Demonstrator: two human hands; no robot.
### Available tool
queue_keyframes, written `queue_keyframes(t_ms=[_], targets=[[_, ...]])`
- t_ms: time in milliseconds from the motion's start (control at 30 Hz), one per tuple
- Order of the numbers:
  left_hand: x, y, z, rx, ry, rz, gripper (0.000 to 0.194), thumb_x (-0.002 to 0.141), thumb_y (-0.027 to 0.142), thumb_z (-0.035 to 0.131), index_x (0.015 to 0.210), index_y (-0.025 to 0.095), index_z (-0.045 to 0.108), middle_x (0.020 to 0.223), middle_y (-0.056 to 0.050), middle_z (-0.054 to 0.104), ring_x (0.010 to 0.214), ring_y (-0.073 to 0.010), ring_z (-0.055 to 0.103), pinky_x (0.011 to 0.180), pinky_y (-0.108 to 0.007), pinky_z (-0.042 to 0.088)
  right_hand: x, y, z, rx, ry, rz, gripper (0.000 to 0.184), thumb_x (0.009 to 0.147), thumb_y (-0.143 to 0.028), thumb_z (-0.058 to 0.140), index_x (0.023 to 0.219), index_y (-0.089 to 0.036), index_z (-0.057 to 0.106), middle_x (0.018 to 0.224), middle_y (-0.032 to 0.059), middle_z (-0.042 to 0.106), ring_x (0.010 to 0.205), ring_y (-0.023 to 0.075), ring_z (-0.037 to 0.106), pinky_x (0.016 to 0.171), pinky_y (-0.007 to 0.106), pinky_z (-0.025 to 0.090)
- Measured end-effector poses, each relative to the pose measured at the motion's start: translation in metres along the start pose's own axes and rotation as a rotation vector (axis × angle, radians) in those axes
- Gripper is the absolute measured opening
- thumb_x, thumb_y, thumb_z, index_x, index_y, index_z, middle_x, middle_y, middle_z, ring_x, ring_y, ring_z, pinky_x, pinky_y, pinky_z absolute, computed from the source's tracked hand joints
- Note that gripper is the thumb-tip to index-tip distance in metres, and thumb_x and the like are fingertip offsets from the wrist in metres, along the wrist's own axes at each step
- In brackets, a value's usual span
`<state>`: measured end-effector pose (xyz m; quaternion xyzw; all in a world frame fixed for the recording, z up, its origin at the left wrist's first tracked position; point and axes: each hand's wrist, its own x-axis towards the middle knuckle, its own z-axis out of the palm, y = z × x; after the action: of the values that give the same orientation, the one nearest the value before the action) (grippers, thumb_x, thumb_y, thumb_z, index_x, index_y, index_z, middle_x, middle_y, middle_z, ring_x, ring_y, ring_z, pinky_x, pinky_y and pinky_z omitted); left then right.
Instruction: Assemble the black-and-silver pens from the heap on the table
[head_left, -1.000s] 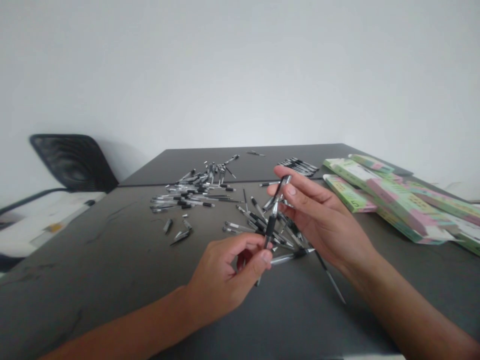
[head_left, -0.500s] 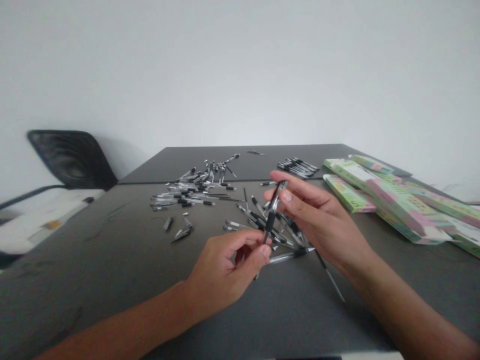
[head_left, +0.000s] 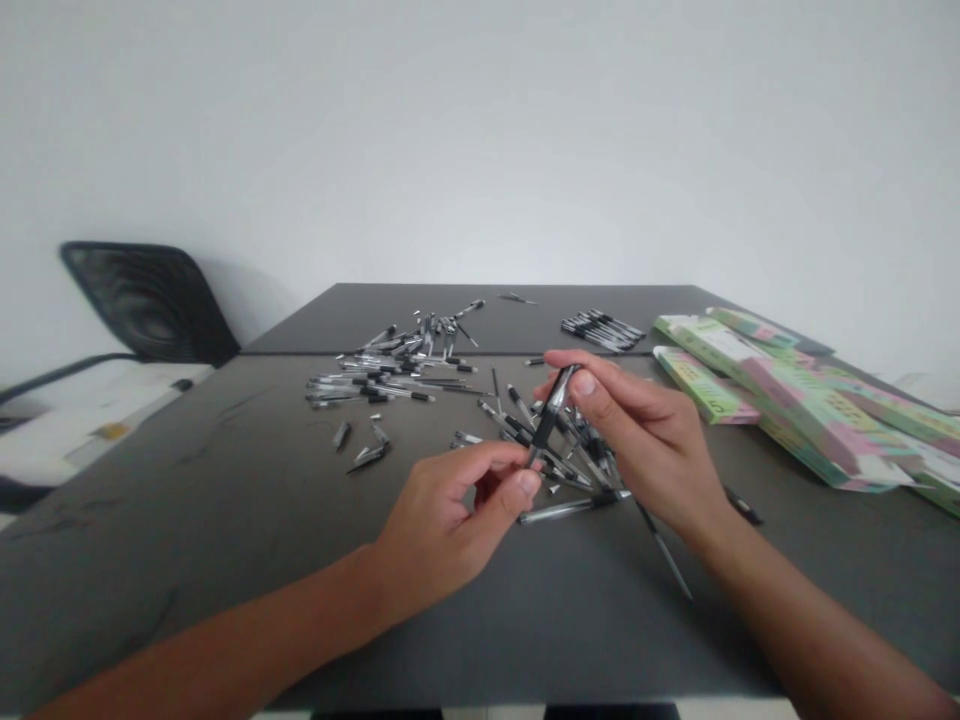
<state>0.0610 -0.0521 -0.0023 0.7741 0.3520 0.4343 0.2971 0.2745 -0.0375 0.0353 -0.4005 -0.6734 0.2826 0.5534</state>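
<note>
A clear-barrelled pen [head_left: 547, 424] with a black grip is held at a slant between my two hands, above the table. My left hand [head_left: 469, 510] is closed, pinching its lower end between thumb and fingers. At the upper end, my right hand [head_left: 637, 420] is shut too, with thumb and fingertips on the pen. Under and behind the hands lies a loose pile of pens [head_left: 517, 428], partly hidden by them. One pen [head_left: 574, 507] lies just below the pile, and a thin refill [head_left: 664, 550] points toward me.
Farther left spreads a heap of pens and parts [head_left: 382, 375], with pen caps [head_left: 367, 457] nearer me. A neat row of pens [head_left: 602, 330] lies at the back. Green-and-pink boxes [head_left: 787, 400] are stacked on the right. A black mesh chair [head_left: 150, 300] stands left of the table [head_left: 247, 480].
The pen between my hands has tilted further over, its upper end going slightly right. Both hands keep hold of it. The camera view has shifted slightly.
</note>
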Motion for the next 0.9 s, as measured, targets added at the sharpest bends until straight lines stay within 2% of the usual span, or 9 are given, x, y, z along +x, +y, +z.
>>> queue_keyframes(t_ms=[167, 400, 567, 700, 800, 900], targets=[[0.0, -0.001, 0.001, 0.0, -0.011, -0.015, 0.018, 0.104, 0.031, 0.06, 0.1, 0.02, 0.074, 0.08, 0.0, 0.077, 0.073, -0.0134, 0.07, 0.073, -0.025, 0.052, -0.001, 0.005, 0.004, 0.035, 0.008, 0.036, 0.032, 0.1, -0.054, 0.069, 0.122, -0.038, 0.084, 0.108, 0.0021, 0.081, 0.104, 0.0257, 0.073, 0.101, 0.041, 0.053], [0.0, -0.002, 0.0, 0.03, -0.011, -0.021, 0.017, 0.105, 0.031, 0.059, 0.105, 0.021, 0.073, 0.082, 0.001, 0.076, 0.075, -0.0131, 0.069, 0.073, -0.025, 0.05, -0.001, 0.003, 0.009, 0.025, -0.006, 0.02, 0.028, 0.103, -0.051, 0.066, 0.123, -0.04, 0.083, 0.1, 0.0, 0.079, 0.096, 0.0214, 0.071, 0.094, 0.035, 0.054], [0.0, -0.005, 0.004, -0.038, -0.055, -0.053, 0.022, 0.107, 0.033, 0.056, 0.1, 0.019, 0.071, 0.082, 0.0, 0.075, 0.073, -0.0128, 0.067, 0.072, -0.024, 0.05, -0.001, 0.009, 0.012, 0.049, -0.052, 0.063, 0.035, 0.103, -0.052, 0.066, 0.131, -0.037, 0.08, 0.102, 0.0014, 0.077, 0.094, 0.0216, 0.068, 0.088, 0.035, 0.055], [0.004, -0.007, 0.0, -0.104, 0.052, -0.091, 0.03, 0.11, 0.043, 0.054, 0.114, 0.019, 0.073, 0.08, 0.0, 0.072, 0.069, -0.0128, 0.062, 0.067, -0.024, 0.048, -0.001, 0.017, 0.017, 0.189, -0.162, 0.102, 0.05, 0.098, -0.05, 0.074, 0.146, -0.035, 0.071, 0.106, 0.0015, 0.077, 0.096, 0.0202, 0.069, 0.093, 0.037, 0.056], [0.009, -0.008, -0.005, -0.116, 0.09, -0.083, 0.035, 0.109, 0.046, 0.054, 0.105, 0.018, 0.075, 0.077, 0.001, 0.069, 0.068, -0.0123, 0.059, 0.066, -0.023, 0.047, 0.001, 0.021, 0.021, 0.225, -0.255, 0.07, 0.033, 0.097, -0.046, 0.077, 0.126, -0.035, 0.083, 0.119, 0.0042, 0.079, 0.11, 0.0223, 0.072, 0.101, 0.039, 0.055], [0.012, -0.011, -0.005, -0.118, 0.012, -0.078, 0.043, 0.109, 0.047, 0.053, 0.088, 0.017, 0.074, 0.073, 0.0, 0.067, 0.063, -0.0112, 0.056, 0.063, -0.023, 0.045, 0.001, 0.023, 0.022, 0.224, -0.264, 0.073, 0.02, 0.094, -0.045, 0.079, 0.106, -0.032, 0.088, 0.119, 0.0049, 0.081, 0.114, 0.0235, 0.072, 0.104, 0.039, 0.054]])
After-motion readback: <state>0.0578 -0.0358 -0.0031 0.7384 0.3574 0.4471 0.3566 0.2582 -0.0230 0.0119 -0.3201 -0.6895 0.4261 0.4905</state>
